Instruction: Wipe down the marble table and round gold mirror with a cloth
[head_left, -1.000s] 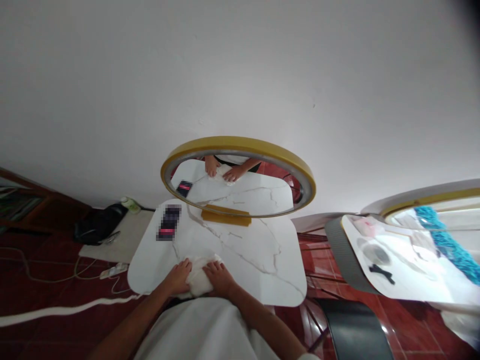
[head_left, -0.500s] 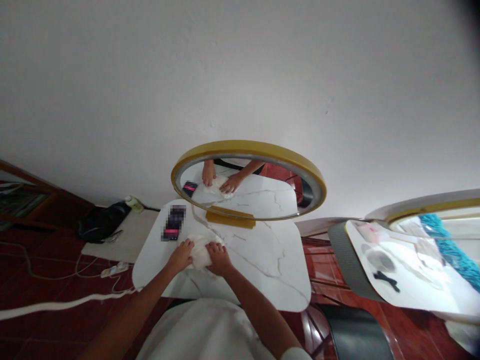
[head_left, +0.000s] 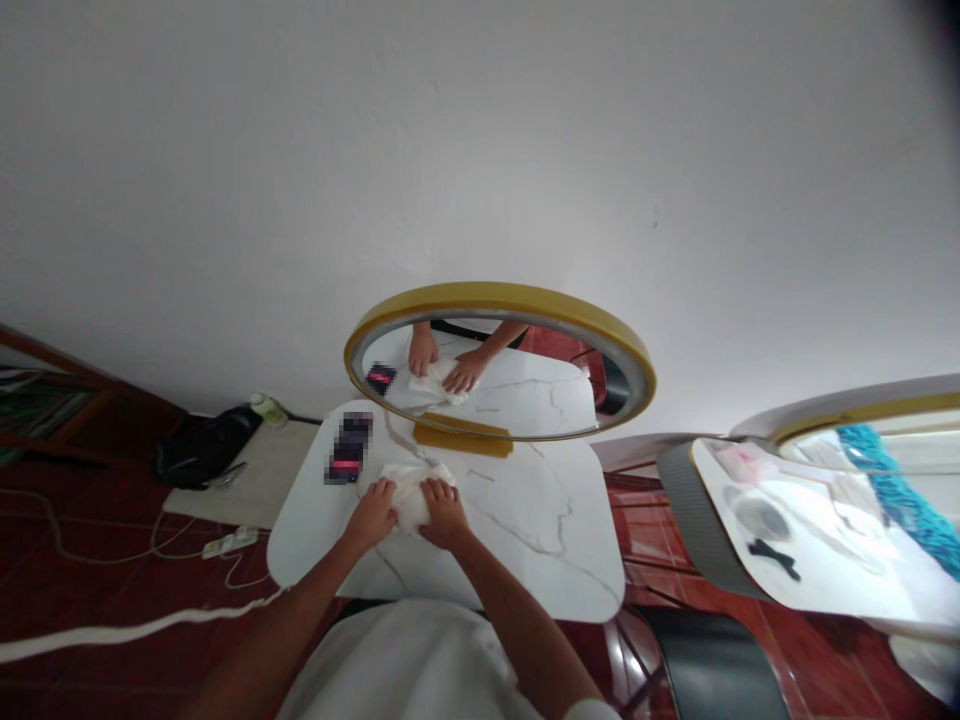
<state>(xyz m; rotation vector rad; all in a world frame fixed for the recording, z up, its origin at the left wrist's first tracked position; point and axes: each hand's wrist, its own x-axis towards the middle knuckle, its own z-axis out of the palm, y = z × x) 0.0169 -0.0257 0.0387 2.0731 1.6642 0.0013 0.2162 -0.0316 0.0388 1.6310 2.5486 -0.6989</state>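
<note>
A soft, crumpled white bundle [head_left: 409,497] lies on the white marble-patterned table [head_left: 525,560]; whether it is cloth or thin plastic I cannot tell. My left hand [head_left: 373,515] grips its left side, fingers curled over the edge. On the opposite side my right hand [head_left: 444,512] holds it the same way, with fingers bent down into the material. Both thumbs are partly hidden. Beyond my left hand, a dark, pixelated phone-like object [head_left: 349,448] rests on the table. The round gold-framed mirror [head_left: 501,298] reflects both hands and the bundle.
The mirror's gold base [head_left: 463,435] stands at the table's back edge, against the wall. To the right are a black chair seat [head_left: 716,660] and a second white table [head_left: 825,575]. A black bag [head_left: 206,448] and a power strip [head_left: 229,542] with cables lie on the left.
Both hands have shifted slightly right and away from me, still on the white bundle. Its far edge now spreads out wider past my fingers.
</note>
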